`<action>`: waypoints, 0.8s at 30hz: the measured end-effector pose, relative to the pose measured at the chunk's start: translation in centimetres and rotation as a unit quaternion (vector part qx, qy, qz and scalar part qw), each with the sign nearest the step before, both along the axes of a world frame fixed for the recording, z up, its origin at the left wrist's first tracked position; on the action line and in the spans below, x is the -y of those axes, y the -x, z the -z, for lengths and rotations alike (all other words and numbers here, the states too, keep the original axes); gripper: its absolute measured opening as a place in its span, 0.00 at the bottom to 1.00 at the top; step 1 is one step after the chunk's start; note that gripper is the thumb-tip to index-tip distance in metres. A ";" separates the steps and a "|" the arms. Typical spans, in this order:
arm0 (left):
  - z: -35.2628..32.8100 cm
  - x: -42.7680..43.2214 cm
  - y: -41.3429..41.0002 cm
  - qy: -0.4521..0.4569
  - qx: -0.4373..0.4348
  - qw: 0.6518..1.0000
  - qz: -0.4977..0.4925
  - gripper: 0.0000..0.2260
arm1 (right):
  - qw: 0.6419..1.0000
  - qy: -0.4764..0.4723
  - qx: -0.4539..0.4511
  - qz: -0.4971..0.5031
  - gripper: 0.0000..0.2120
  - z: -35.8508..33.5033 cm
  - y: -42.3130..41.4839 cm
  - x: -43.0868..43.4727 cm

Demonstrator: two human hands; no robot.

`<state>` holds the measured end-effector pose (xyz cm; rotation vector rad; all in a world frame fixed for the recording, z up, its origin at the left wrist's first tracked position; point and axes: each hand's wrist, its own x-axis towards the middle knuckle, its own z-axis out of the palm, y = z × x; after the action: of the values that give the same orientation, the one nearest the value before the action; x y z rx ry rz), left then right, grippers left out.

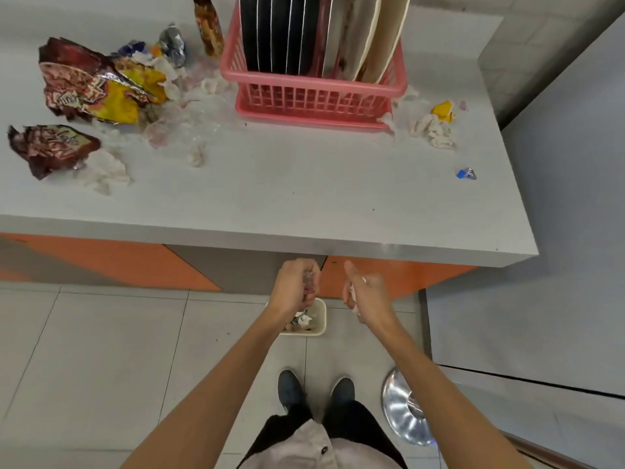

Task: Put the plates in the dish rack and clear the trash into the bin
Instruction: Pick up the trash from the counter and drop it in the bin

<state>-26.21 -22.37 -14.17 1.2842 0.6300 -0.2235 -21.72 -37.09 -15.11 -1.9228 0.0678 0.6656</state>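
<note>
Counter (304, 184): pale grey, thick slab edge, few dark specks nr front. Cabinet front (101, 262) below: orange & grey angled panels. Bottle (208, 27): brown, printed label, upright at back of counter, top cut off by frame. Floor (101, 350): lt grey tiles, dark grout. Shoes (291, 389): dark pair, toes twd counter. Metal dome (404, 409): shiny, ribbed, on floor rt of shoes. Grey panel (558, 231): plain, rt side.

Bright, even light, faint shadows, slight blur throughout. Wide-lens distortion bows the pale grey countertop (304, 198) at its ends.
</note>
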 end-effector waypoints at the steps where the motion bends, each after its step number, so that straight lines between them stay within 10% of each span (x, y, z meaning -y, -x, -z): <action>1: 0.5 0.1 0.5 0.002 -0.013 1.000 -0.006 0.06 | 1.000 0.005 -0.024 -0.002 0.31 0.6 0.3 0.4; 12: 9.1 1.5 4.2 0.096 -0.062 0.988 -0.103 0.09 | 0.991 -0.055 -0.121 -0.007 0.18 10.1 2.0 5.0; 24: 31.6 -0.1 7.2 -0.224 0.027 0.967 0.119 0.18 | 0.978 0.087 0.018 -0.189 0.19 32.7 4.9 3.1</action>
<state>-33.41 -22.24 -45.73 1.8012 0.4913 -0.2509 -26.65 -40.20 -47.84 -2.1391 -0.2783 0.9013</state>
